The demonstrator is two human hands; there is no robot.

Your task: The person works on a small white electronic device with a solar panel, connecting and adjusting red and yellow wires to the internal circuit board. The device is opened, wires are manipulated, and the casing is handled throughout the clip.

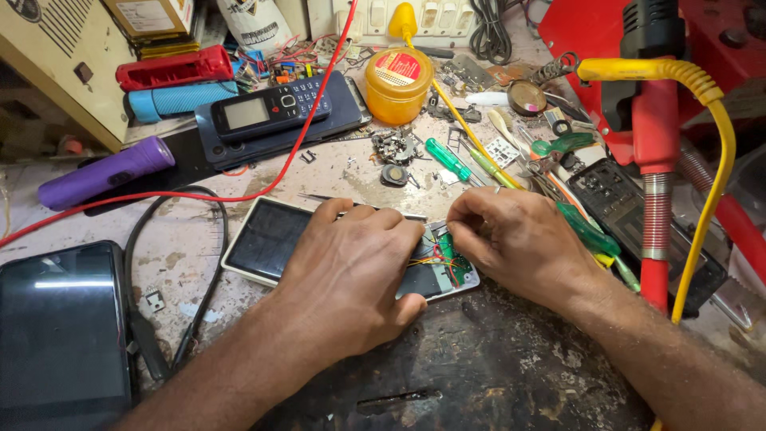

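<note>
Fingers [459,219] of the right hand [511,239] bunch into a pinch at the exposed end of a flat white-framed device [271,239], seemingly gripping something fine among the thin wires there; what exactly sits between the tips cannot be told. The left hand [351,271] lies palm-down across the middle of the device, fingers curled over its far edge and thumb hooked on the near edge, a hold that looks meant to keep the slim body from sliding while the other hand works.

Beneath everything lies the workbench [495,375], scuffed, stained and dark near the person, paler and gritty farther off. At the lower left a large black tablet [64,335] lies flat, its glass glossy and reflective. The device rests near the bench's middle, its dark glassy panel to the left and, at the right end, an opened section showing a small green circuit board [453,254] with yellow and red wires.

Farther back a dark keypad phone [271,108] sits on a dark slab, near a smooth purple torch [104,174] and a squat amber plastic jar [397,84]. A red cable [199,195] loops across the bench. A green-handled screwdriver [447,158] lies just beyond the hands, within easy reach.
</note>
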